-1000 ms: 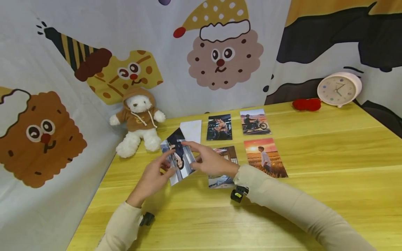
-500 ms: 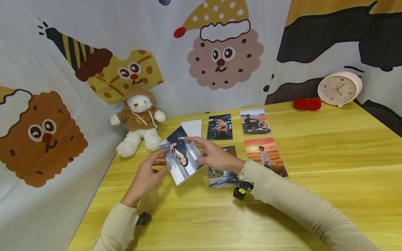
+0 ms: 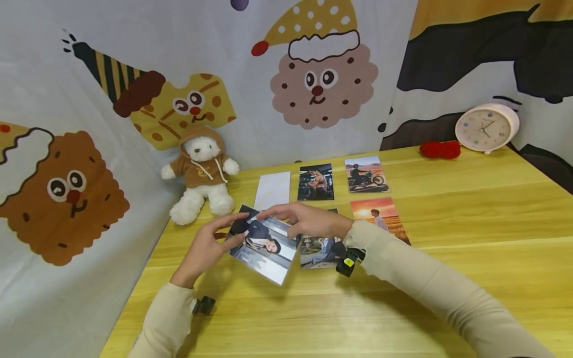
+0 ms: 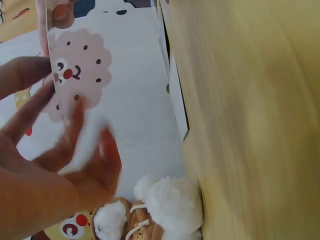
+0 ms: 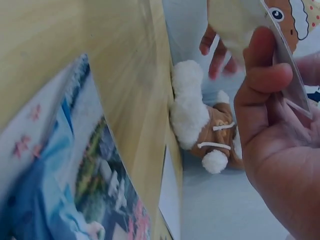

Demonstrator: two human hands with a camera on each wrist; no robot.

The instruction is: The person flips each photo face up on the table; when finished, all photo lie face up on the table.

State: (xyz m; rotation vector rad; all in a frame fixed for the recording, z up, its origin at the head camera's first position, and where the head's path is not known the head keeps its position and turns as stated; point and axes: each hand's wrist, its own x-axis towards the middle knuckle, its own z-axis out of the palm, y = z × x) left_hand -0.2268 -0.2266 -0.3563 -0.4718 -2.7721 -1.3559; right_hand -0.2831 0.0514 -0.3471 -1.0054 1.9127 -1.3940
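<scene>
Both hands hold a photo print [image 3: 266, 256] of a person in dark clothes, tilted above the table. My left hand [image 3: 203, 248] pinches its left part between thumb and a finger; in the left wrist view the card stands edge-on and the other fingers of the left hand [image 4: 45, 170] spread loose below. My right hand [image 3: 311, 221] grips its far right edge, and the right wrist view shows the curled fingers of the right hand [image 5: 272, 120] against the card's pale back [image 5: 230, 25]. A garden photo [image 3: 320, 253] lies under the right wrist, partly covered.
On the wooden table [image 3: 403, 298] lie a blank white card [image 3: 273, 189], a gym photo [image 3: 316, 183], a motorcycle photo [image 3: 367, 175] and a sunset photo [image 3: 376, 211]. A plush bear [image 3: 201, 169] sits left; a red fuzzy thing [image 3: 440, 150] and a clock [image 3: 485, 128] stand back right.
The held photo has turned counter-clockwise and come nearer the front, uncovering more of the white card. The right hand has shifted slightly right, and its sleeve now hides more of the sunset photo.
</scene>
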